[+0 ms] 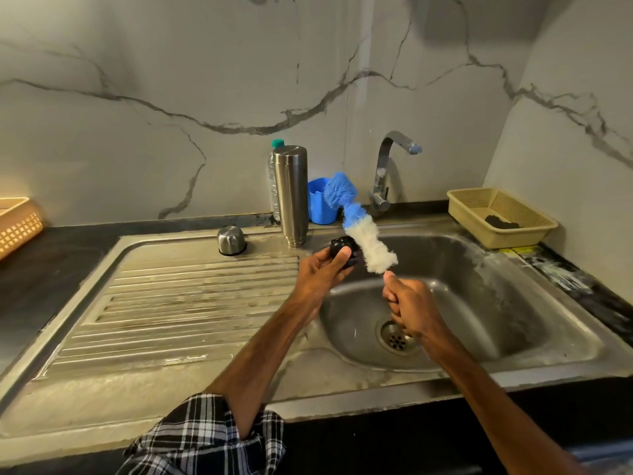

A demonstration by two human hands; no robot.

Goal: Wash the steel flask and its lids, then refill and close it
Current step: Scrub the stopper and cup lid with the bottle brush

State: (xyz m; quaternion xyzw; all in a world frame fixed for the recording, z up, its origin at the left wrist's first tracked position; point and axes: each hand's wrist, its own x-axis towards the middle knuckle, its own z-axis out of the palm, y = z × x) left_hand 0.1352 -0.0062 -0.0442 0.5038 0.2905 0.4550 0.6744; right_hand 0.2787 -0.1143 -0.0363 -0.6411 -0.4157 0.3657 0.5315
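Black lid (339, 251) in left hand (320, 274) at basin rim (442, 234), brush (369, 245) beside.

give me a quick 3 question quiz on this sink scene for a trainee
1. True or false: the steel flask lies on its side in the sink basin.
2. The right hand grips the bottle brush. What does the left hand hold? A) a sponge B) the black inner lid C) a spoon
3. Fill the gap: the domed steel cap stands on the ____, left of the flask.

Key: 1 false, it stands upright at the back of the sink. 2 B. 3 drainboard.
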